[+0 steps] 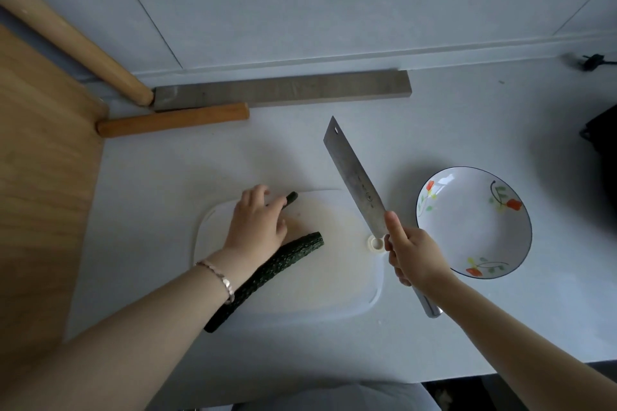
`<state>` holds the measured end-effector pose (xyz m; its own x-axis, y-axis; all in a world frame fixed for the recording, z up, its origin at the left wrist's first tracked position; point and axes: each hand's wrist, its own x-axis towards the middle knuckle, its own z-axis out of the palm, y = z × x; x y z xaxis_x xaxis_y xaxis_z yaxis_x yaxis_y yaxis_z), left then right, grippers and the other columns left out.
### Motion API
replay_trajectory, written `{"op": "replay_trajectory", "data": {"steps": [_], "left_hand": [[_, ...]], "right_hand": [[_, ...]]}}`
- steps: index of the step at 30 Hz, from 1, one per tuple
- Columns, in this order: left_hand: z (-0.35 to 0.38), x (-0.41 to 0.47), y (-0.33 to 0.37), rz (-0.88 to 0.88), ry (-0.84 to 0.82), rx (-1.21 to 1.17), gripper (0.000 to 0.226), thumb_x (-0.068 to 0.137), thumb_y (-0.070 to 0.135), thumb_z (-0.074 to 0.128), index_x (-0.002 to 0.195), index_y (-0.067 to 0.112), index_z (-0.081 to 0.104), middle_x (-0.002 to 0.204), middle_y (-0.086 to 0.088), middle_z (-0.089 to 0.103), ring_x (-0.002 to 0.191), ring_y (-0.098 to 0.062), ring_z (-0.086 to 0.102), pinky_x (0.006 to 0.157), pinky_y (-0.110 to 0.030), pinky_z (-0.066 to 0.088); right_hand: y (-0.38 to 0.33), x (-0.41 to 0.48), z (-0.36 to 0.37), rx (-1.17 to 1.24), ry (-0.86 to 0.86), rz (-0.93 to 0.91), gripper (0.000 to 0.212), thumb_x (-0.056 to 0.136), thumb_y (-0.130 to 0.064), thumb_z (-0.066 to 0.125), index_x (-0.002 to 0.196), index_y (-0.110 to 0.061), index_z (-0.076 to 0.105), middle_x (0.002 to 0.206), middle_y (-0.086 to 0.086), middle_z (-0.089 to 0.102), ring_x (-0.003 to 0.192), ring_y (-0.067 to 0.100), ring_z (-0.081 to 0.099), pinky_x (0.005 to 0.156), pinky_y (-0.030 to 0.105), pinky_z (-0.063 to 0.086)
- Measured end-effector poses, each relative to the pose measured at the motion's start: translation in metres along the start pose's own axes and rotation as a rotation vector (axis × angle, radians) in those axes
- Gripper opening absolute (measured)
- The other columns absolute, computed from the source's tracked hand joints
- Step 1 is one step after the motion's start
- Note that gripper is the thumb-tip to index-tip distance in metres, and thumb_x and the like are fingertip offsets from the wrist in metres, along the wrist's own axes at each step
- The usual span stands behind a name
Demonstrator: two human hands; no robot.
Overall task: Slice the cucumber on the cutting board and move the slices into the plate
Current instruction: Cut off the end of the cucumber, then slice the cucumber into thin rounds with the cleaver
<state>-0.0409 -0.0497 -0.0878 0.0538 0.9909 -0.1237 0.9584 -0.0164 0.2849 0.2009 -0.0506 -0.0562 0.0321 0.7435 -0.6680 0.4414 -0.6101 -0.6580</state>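
Cucumber [283, 260] lies on the white cutting board [334, 284], slanting from the near left corner up to the middle. It is long, dark green and bumpy all over, and its far end is cut flat and shows pale green inside. A small dark end piece [291, 198] sits apart from it near the far edge of the board. The left grip [257, 220] is over the board with bent fingers touching that small piece; I cannot tell if it pinches it. The right grip [410, 253] is wrapped tight around the handle of a big knife [354, 183]. Its wide, flat metal blade points far and left above the right edge of the board. A round white plate [467, 227] with a thin blue rim and red flowers sits on the pale grey desk [434, 110], just right of the board.
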Motion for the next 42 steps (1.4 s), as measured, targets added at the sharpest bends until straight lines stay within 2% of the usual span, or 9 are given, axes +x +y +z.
{"op": "replay_trajectory", "data": {"steps": [1, 5, 9, 12, 14, 17, 24, 36, 42], "left_hand": [[0.001, -0.008, 0.003, 0.034, 0.008, -0.017, 0.030, 0.072, 0.015, 0.070, 0.099, 0.006, 0.062, 0.102, -0.018, 0.057, 0.095, -0.037, 0.054, 0.081, -0.044, 0.051], [0.014, -0.038, 0.015, 0.061, -0.243, -0.013, 0.049, 0.067, 0.036, 0.077, 0.103, 0.010, 0.057, 0.094, -0.009, 0.059, 0.085, -0.030, 0.059, 0.069, -0.035, 0.048], [0.031, -0.044, 0.016, 0.053, -0.122, -0.048, 0.058, 0.049, 0.008, 0.084, 0.099, 0.018, 0.057, 0.071, -0.006, 0.055, 0.063, -0.027, 0.057, 0.050, -0.034, 0.047], [0.029, -0.035, 0.036, 0.081, -0.116, -0.085, 0.053, 0.068, 0.005, 0.074, 0.117, 0.019, 0.059, 0.087, -0.011, 0.057, 0.079, -0.029, 0.055, 0.064, -0.037, 0.047], [0.030, -0.030, 0.051, 0.066, -0.199, 0.027, 0.049, 0.091, 0.015, 0.049, 0.137, 0.024, 0.036, 0.115, -0.013, 0.048, 0.105, -0.029, 0.045, 0.087, -0.034, 0.040], [0.035, -0.024, 0.062, 0.061, -0.276, 0.180, 0.049, 0.097, 0.018, 0.036, 0.142, 0.025, 0.018, 0.126, -0.013, 0.039, 0.113, -0.029, 0.039, 0.090, -0.032, 0.036], [0.037, -0.021, 0.061, 0.049, -0.282, 0.150, 0.049, 0.095, 0.012, 0.040, 0.140, 0.023, 0.024, 0.121, -0.012, 0.041, 0.108, -0.028, 0.040, 0.084, -0.032, 0.039], [0.039, -0.022, 0.061, 0.023, -0.276, 0.063, 0.051, 0.093, 0.008, 0.043, 0.139, 0.023, 0.029, 0.117, -0.013, 0.043, 0.106, -0.028, 0.041, 0.081, -0.033, 0.040], [0.034, -0.027, 0.062, 0.021, -0.195, -0.023, 0.052, 0.069, -0.002, 0.069, 0.115, 0.020, 0.060, 0.082, -0.011, 0.055, 0.076, -0.029, 0.052, 0.060, -0.031, 0.044]], "right_hand": [[0.000, -0.002, 0.000, 0.007, -0.006, 0.003, 0.056, 0.089, -0.060, 0.037, 0.060, -0.012, 0.040, 0.044, -0.002, 0.031, 0.038, 0.015, 0.025, 0.043, 0.022, 0.026], [0.001, -0.008, 0.001, -0.002, -0.016, 0.031, 0.056, 0.089, -0.060, 0.036, 0.061, -0.011, 0.041, 0.041, -0.004, 0.031, 0.037, 0.016, 0.026, 0.044, 0.022, 0.027], [0.005, -0.014, 0.008, 0.010, -0.041, 0.061, 0.057, 0.090, -0.061, 0.032, 0.062, -0.011, 0.039, 0.034, -0.009, 0.031, 0.031, 0.011, 0.026, 0.042, 0.021, 0.026], [0.006, -0.021, 0.013, 0.035, -0.051, 0.066, 0.057, 0.090, -0.061, 0.031, 0.062, -0.011, 0.037, 0.033, -0.009, 0.031, 0.029, 0.009, 0.025, 0.041, 0.020, 0.025], [0.007, -0.025, 0.014, 0.041, -0.048, 0.067, 0.057, 0.090, -0.061, 0.030, 0.061, -0.012, 0.036, 0.032, -0.009, 0.031, 0.029, 0.009, 0.025, 0.040, 0.020, 0.024], [0.010, -0.029, 0.015, 0.045, -0.034, 0.077, 0.057, 0.090, -0.061, 0.032, 0.060, -0.012, 0.036, 0.033, -0.010, 0.031, 0.030, 0.009, 0.024, 0.040, 0.020, 0.024], [0.015, -0.031, 0.027, 0.010, -0.010, 0.087, 0.058, 0.091, -0.060, 0.033, 0.059, -0.011, 0.039, 0.044, -0.002, 0.036, 0.034, 0.012, 0.029, 0.040, 0.019, 0.027], [0.027, -0.019, 0.038, -0.149, 0.038, 0.022, 0.060, 0.088, -0.065, 0.028, 0.067, -0.009, 0.038, 0.061, 0.010, 0.038, 0.058, 0.023, 0.034, 0.060, 0.034, 0.031], [0.034, -0.011, 0.050, -0.191, 0.068, 0.026, 0.064, 0.087, -0.066, 0.027, 0.067, -0.008, 0.042, 0.060, 0.010, 0.043, 0.059, 0.024, 0.040, 0.060, 0.033, 0.036]]}}
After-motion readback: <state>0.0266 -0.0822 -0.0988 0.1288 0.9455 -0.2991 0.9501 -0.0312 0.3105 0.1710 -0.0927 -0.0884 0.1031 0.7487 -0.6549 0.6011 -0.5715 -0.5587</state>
